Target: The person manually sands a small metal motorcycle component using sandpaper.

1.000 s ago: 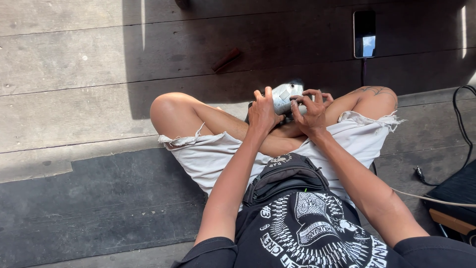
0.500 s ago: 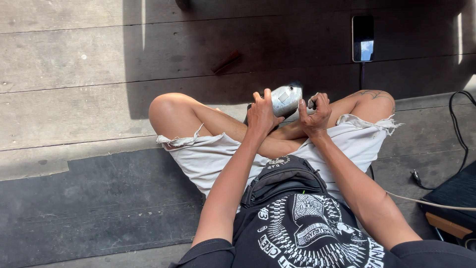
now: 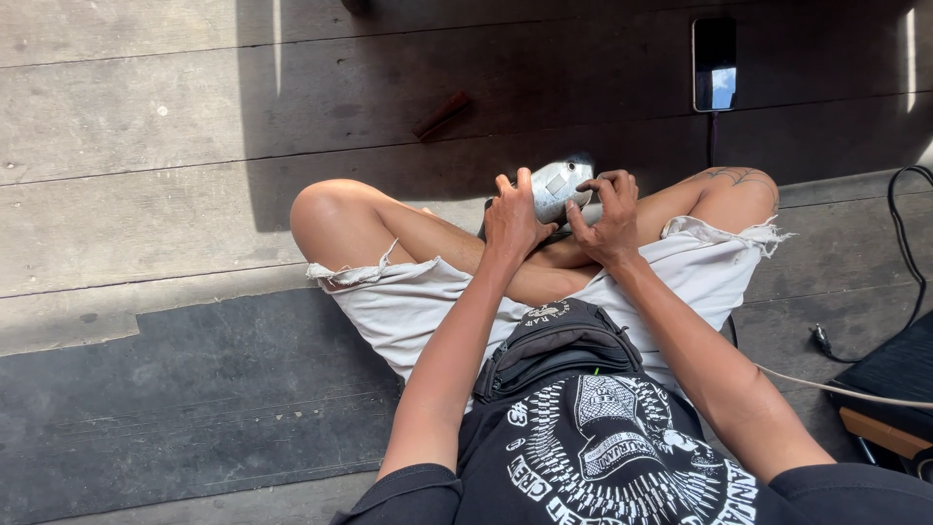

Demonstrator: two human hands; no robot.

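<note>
Sitting cross-legged, we hold a silver tool (image 3: pixel 556 187) above our knees: left hand (image 3: pixel 513 226) wraps it, right hand (image 3: pixel 607 216) curls on it.

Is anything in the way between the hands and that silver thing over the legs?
No, nothing visible. The left hand already grips the silver thing on its left side, and the right hand curls its fingers onto its right side. Both hands touch it directly, above the crossed legs.
</note>
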